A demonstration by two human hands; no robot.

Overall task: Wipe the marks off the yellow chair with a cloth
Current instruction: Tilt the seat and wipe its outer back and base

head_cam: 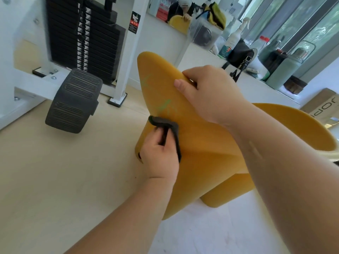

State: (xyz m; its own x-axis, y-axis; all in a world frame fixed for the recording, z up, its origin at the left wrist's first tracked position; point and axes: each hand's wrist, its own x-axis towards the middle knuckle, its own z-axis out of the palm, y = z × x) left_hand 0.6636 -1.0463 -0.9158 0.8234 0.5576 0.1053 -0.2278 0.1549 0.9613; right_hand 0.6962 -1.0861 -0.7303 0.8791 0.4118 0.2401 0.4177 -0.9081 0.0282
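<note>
The yellow chair (pixel 205 154) fills the middle of the view, its curved back facing me. Green marks (pixel 164 105) streak the back, with a second green mark (pixel 145 79) higher up near the left edge. My left hand (pixel 160 154) holds a dark grey cloth (pixel 169 127) pressed against the chair back just below the lower marks. My right hand (pixel 207 94) grips the top edge of the chair back, thumb on the near side.
A white weight machine with a black plate stack (pixel 82 37) and a black foot pad (pixel 73 101) stands on the left. A white ledge at the back right carries a spray bottle (pixel 232 41), a black bag (pixel 240 54) and a green flask (pixel 286 70). Pale wooden floor (pixel 64 171) lies at the lower left.
</note>
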